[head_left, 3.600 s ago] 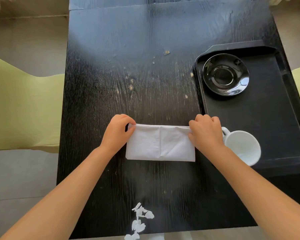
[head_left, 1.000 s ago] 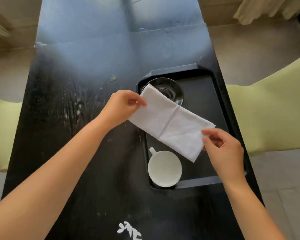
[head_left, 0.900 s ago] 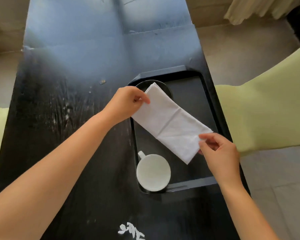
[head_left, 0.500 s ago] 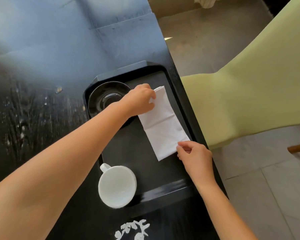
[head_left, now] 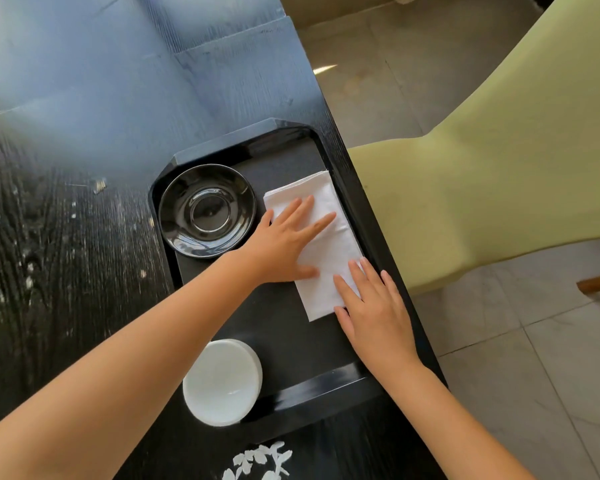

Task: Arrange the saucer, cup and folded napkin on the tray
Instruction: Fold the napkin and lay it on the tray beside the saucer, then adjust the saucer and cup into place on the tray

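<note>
A black tray (head_left: 329, 382) lies along the right edge of the black table. The folded white napkin (head_left: 329, 261) lies flat on the tray's right side. My left hand (head_left: 288, 244) rests palm down on its middle with fingers spread. My right hand (head_left: 374, 313) lies flat on its near end, fingers apart. A glossy black saucer (head_left: 207, 211) sits in the tray's far left corner, just left of the napkin. A white cup (head_left: 222, 382) stands at the tray's near left corner, its handle hidden under my left forearm.
A pale green chair (head_left: 482, 168) stands close against the table's right edge, beside the tray. Tiled floor (head_left: 534, 375) shows to the right. The black wooden table (head_left: 66, 254) stretches left and far, with pale scuffs and a white leaf print (head_left: 260, 462) at the near edge.
The napkin went from held in the air above the tray to lying flat on its right side. Both hands let go of its corners and now press flat on it.
</note>
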{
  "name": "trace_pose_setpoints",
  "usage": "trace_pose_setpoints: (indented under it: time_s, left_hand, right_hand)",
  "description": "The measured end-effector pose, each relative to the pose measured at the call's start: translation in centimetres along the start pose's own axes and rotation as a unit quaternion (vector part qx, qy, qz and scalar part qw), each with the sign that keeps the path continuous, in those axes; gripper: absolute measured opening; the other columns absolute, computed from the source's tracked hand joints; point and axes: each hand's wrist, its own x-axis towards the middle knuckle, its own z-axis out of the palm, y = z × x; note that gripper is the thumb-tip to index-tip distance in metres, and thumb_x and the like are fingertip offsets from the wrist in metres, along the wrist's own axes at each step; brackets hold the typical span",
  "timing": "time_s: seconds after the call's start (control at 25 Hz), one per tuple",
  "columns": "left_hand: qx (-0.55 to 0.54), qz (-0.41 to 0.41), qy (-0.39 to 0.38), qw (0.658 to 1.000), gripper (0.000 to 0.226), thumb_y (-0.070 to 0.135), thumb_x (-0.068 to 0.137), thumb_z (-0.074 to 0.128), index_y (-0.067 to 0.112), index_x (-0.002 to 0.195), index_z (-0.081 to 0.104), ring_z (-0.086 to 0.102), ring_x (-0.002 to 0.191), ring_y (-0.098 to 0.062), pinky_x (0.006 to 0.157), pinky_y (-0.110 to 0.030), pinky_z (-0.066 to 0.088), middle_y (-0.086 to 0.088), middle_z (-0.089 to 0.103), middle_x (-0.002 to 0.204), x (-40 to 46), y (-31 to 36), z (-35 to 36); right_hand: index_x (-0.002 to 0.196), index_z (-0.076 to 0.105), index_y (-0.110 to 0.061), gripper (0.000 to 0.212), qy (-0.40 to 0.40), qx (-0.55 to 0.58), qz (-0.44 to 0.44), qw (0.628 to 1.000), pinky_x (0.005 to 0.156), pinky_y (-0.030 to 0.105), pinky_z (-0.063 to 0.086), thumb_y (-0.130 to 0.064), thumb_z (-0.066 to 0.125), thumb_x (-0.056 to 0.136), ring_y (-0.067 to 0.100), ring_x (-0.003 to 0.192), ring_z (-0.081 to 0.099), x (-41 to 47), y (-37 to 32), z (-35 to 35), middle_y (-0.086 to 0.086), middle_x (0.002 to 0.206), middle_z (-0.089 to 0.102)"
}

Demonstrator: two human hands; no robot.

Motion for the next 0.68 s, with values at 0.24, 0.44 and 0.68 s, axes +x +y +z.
trace_pose_setpoints:
  time_s: [0.24,0.44,0.68]
  left_hand:
    - [-0.009,0.0,-0.008,1.0,0.096,0.064,0.075,0.058,0.042,0.147,-0.002,-0.015,0.144,-0.024,0.115,-0.055,0.0,-0.007,-0.016,0.158,0.2,0.5,0.7]
    - [-0.069,0.013,0.107,0.992,0.081,0.055,0.087,0.048,0.033,0.149,0.002,-0.003,0.146,-0.022,0.119,-0.045,0.007,-0.007,-0.005,0.16,-3.5,-0.9,0.1]
    - [-0.049,-0.137,0.16,0.976,0.063,0.032,0.091,0.057,0.017,0.146,0.03,0.033,0.137,-0.031,0.113,-0.04,0.027,-0.015,0.03,0.152,-12.0,-7.2,2.4]
  right_hand:
    - [0.115,0.066,-0.006,0.048,-0.014,-0.009,-0.007,1.0,0.102,0.051,0.041,-0.023,0.078,0.072,0.033,0.122,0.054,0.0,0.7,0.4,0.021,0.125,0.062]
    - [0.117,0.064,-0.006,0.048,0.001,0.019,-0.015,1.0,0.1,0.053,0.042,-0.021,0.077,0.073,0.033,0.12,0.055,1.9,-0.4,-1.3,0.02,0.126,0.061]
    - [0.114,0.066,-0.006,0.044,0.025,0.056,-0.212,0.975,0.094,0.049,0.047,-0.007,0.076,0.071,0.037,0.118,0.056,10.5,-6.6,0.1,0.022,0.125,0.061]
